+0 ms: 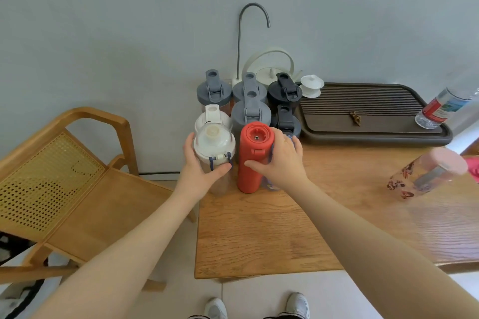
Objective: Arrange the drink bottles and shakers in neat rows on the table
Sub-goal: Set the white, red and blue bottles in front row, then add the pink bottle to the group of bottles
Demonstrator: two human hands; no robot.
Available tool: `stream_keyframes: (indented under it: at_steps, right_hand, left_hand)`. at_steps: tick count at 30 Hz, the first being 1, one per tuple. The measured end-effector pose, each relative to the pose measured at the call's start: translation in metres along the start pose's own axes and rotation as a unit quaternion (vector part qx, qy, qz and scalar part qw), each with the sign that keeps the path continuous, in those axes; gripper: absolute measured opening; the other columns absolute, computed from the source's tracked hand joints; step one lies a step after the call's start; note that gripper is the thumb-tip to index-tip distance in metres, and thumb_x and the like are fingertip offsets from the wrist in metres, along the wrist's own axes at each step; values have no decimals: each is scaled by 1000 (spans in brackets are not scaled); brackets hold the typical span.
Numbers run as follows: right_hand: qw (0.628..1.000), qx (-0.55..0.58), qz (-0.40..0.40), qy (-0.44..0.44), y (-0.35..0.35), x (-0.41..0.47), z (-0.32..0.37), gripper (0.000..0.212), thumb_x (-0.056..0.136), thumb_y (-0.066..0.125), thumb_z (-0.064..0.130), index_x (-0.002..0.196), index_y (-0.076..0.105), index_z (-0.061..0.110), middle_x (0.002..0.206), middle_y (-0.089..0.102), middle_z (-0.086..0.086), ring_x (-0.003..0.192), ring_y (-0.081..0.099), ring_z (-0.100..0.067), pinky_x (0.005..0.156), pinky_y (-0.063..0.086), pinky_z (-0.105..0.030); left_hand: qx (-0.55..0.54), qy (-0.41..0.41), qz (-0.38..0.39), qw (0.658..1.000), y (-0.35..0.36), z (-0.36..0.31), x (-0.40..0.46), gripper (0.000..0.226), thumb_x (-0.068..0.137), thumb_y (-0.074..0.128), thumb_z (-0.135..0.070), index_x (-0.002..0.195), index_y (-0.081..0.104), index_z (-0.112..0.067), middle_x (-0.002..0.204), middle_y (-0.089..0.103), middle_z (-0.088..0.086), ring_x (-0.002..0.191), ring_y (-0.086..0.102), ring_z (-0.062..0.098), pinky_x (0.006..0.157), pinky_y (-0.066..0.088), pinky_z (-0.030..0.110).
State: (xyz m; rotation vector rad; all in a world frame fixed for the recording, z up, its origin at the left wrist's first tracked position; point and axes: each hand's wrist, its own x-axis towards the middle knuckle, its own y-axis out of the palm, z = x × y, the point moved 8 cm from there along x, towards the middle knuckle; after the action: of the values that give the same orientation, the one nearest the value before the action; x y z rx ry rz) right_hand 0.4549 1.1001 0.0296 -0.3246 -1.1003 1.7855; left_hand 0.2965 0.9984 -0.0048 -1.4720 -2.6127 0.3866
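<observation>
Bottles and shakers stand in rows at the table's [272, 228] far left corner. The back row holds two grey-lidded shakers [213, 89] [249, 85] and a black-lidded one [284, 90]. Behind the front bottles stand a white-lidded shaker [212, 114], a grey one [250, 114] and a dark-lidded one [286, 122]. My left hand [201, 166] grips a clear bottle with a white lid [213, 142] at the front left. My right hand [281, 160] wraps the red bottle [250, 163] beside it, thumb across its front. A bluish bottle [272, 185] is mostly hidden behind that hand.
A dark slatted tea tray [363, 124] lies right of the rows, with a white lidded cup [312, 85] and a clear water bottle [440, 109]. A pink floral bottle [425, 173] stands at far right. A white kettle [269, 70] and grey spout [254, 8] are behind. A wooden chair [77, 184] is left.
</observation>
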Motion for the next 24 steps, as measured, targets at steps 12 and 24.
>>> stream_keyframes:
  at_steps: [12, 24]
  right_hand:
    - [999, -45, -3, 5, -92, -29, -93, 59, 80, 69, 28, 131, 45, 10, 137, 49, -8, 136, 34, -27, 113, 21, -40]
    - [931, 150, -134, 303, -205, -82, -316, 105, 67, 81, 23, 146, 13, 16, 152, 19, -11, 139, 22, -29, 112, 25, -46]
  left_hand:
    - [275, 349, 22, 896, 83, -140, -28, 60, 73, 55, -40, 126, 45, -14, 138, 45, 12, 133, 28, 23, 112, 20, 34]
    - [295, 306, 102, 899, 263, -141, -44, 44, 81, 48, -34, 116, 58, -11, 134, 49, 11, 126, 37, 16, 104, 27, 30]
